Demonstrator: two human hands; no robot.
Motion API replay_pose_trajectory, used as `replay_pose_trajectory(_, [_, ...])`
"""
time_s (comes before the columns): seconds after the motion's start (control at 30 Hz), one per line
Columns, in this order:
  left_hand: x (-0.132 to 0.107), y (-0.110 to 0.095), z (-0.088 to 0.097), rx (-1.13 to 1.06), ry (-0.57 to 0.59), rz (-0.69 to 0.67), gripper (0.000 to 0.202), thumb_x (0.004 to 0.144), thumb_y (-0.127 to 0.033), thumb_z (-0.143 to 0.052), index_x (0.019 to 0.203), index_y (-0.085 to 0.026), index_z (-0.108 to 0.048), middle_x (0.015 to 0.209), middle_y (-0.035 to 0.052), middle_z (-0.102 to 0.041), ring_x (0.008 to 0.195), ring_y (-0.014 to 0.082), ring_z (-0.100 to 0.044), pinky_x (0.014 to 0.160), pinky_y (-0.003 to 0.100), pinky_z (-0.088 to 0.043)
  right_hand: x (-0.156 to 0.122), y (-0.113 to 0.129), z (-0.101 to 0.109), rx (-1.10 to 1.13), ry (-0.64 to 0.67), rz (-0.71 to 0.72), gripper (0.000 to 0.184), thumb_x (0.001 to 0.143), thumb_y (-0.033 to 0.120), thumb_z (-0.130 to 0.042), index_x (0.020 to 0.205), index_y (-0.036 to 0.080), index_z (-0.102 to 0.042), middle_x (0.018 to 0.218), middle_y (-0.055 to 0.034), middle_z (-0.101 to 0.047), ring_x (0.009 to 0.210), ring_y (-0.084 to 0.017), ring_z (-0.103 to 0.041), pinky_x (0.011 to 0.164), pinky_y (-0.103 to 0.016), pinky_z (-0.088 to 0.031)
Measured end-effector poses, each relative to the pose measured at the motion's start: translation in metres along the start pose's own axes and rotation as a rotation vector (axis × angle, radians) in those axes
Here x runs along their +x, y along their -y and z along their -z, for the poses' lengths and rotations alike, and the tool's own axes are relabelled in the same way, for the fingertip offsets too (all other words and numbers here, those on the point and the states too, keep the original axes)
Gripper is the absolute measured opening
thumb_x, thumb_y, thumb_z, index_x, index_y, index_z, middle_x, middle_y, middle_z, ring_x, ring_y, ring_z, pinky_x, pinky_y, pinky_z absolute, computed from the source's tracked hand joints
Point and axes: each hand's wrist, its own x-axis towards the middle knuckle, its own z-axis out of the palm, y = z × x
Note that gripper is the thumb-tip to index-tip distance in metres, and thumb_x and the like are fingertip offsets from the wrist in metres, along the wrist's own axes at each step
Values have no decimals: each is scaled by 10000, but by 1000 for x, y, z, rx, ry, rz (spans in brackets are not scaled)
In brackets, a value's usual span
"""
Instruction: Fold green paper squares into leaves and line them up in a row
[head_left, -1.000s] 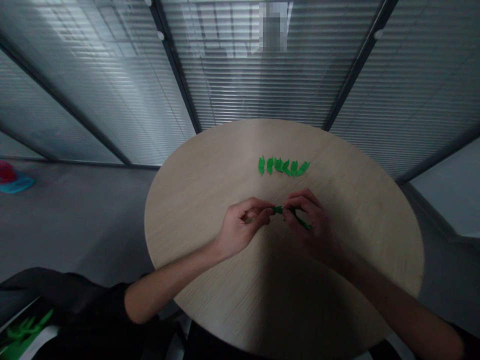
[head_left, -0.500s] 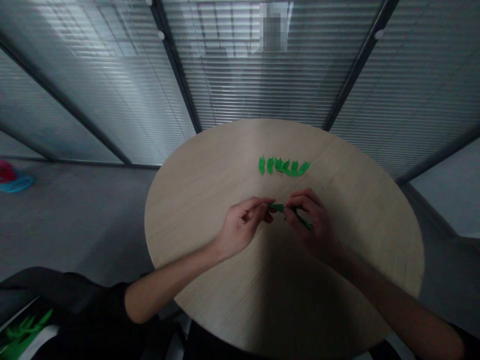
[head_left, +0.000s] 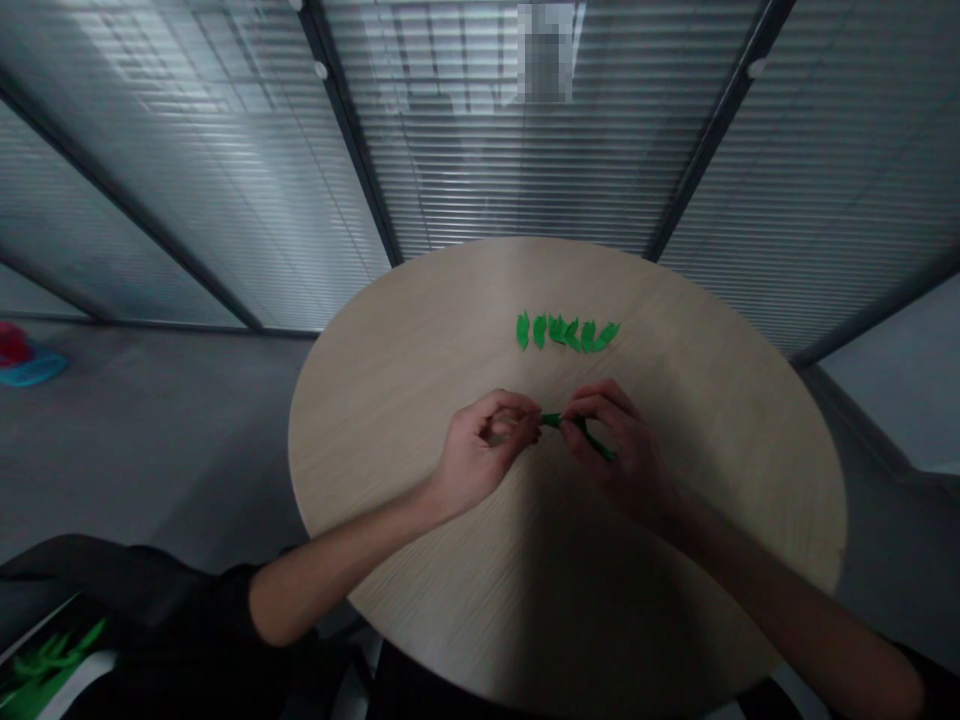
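I read open desk [head_left: 386,375] L of left grip [head_left: 480,450] and R of right grip [head_left: 630,450]. Gap btwn grips bridged by green strip [head_left: 550,420]. Beyond: narrow lane, then row of green pcs [head_left: 572,335] in way. Blinds [head_left: 487,180] bound far side. Near side: forearms [head_left: 345,570] flank shadowed open patch.
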Motion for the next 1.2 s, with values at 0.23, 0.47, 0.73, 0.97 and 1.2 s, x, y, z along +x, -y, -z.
replay_pose_trajectory(0.23, [-1, 1, 0, 30, 12, -32, 174, 914, -299, -755, 1011, -170, -689, 763, 15, -713, 651, 114, -694, 617, 202, -559, 1, 1, 1, 7, 16, -19, 78, 964, 170, -615, 920, 234, -614, 946, -47, -617, 887, -202, -622, 811, -359, -558])
replay_pose_trajectory(0.47, [-2, -1, -2, 90, 44, 19, 204, 863, -317, -796, 944, -161, -693, 818, 34, -712, 621, 109, -666, 541, 189, -525, -2, -1, -2, 18, 54, -4, 70, 960, 177, -619, 922, 235, -631, 959, -52, -630, 900, -206, -637, 827, -368, -568])
replay_pose_trajectory(0.73, [-2, 3, -1, 134, 21, -17, 190, 868, -298, -789, 955, -170, -678, 802, 18, -704, 600, 95, -641, 538, 185, -520, -1, -1, -1, 18, 56, 17, 87, 963, 148, -620, 937, 231, -627, 960, -50, -624, 897, -198, -633, 822, -356, -567])
replay_pose_trajectory(0.97, [-2, 4, 0, 120, 40, -29, 169, 905, -307, -762, 913, -166, -668, 764, 17, -699, 609, 109, -683, 527, 177, -521, 0, -1, -1, 27, 57, 15, 73, 967, 167, -631, 1000, 231, -639, 996, -52, -616, 920, -198, -642, 831, -360, -587])
replay_pose_trajectory(1.2, [-2, 3, -1, 150, 1, -119, 99, 904, -234, -735, 901, -169, -661, 829, 20, -690, 655, 99, -662, 582, 186, -555, -5, -4, -3, 74, 25, -91, 188, 954, 236, -663, 1128, 244, -592, 1096, -55, -590, 922, -183, -662, 755, -327, -626])
